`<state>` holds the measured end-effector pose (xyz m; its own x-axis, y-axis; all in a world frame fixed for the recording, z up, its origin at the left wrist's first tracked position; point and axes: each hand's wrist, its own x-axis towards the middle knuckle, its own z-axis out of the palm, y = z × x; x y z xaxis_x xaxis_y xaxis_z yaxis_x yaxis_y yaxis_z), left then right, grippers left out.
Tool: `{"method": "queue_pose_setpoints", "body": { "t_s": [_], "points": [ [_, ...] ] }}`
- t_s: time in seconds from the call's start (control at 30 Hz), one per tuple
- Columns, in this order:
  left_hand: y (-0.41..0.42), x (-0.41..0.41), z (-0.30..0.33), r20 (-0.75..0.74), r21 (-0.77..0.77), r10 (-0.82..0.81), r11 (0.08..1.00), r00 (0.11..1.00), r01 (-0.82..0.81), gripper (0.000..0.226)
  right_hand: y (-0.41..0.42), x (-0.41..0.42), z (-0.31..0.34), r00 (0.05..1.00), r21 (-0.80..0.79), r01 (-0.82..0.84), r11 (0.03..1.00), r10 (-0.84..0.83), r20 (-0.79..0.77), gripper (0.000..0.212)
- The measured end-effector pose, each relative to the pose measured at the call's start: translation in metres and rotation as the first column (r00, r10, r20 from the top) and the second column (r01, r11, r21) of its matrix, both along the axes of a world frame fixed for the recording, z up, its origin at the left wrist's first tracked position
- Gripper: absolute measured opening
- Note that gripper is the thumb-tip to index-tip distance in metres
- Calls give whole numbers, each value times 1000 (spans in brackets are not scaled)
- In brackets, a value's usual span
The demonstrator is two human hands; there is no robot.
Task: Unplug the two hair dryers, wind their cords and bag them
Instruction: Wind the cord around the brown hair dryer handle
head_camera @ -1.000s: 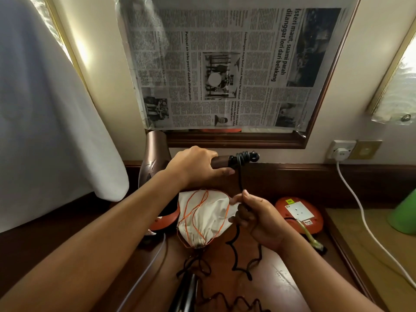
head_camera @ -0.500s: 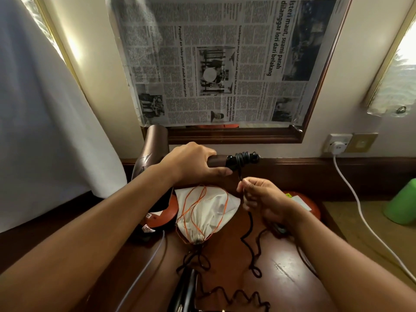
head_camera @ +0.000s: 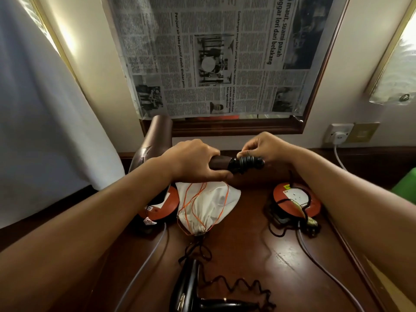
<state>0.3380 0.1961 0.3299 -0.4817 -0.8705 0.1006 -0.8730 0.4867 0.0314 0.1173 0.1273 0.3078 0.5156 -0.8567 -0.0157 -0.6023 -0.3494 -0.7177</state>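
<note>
My left hand (head_camera: 191, 161) grips the handle of a brown hair dryer (head_camera: 155, 140), held up above the table with its barrel pointing up at the left. Its black cord (head_camera: 246, 163) is wound in tight turns round the end of the handle. My right hand (head_camera: 263, 145) pinches that cord at the handle's tip. A white drawstring bag (head_camera: 207, 206) with orange strings lies flat on the table below. A black hair dryer (head_camera: 186, 289) lies at the near edge, its coiled cord (head_camera: 243, 287) loose beside it.
Two orange cord reels stand on the wooden table, one (head_camera: 162, 208) left of the bag, one (head_camera: 295, 199) at the right with a plug lying on it. A white plug (head_camera: 338, 137) sits in the wall socket. A newspaper (head_camera: 213, 55) covers the mirror. White curtain (head_camera: 40, 109) at left.
My right hand rose from below the handle up to its tip, taking the black cord with it. More turns of cord now sit wound on the handle. The camera moved closer.
</note>
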Motion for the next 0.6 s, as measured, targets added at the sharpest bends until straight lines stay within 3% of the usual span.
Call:
{"method": "queue_pose_setpoints", "body": {
  "t_s": [0.27, 0.6],
  "points": [
    [2, -7, -6, 156, -40, 18, 999, 988, -12, 44, 1, 13, 36, 961, -173, -118, 978, 69, -267, 10],
    [-3, -12, -26, 101, 17, 95, 995, 990, -98, 35, 18, 20, 42, 951, -370, -128, 920, 8, -309, 12]
  ]
}}
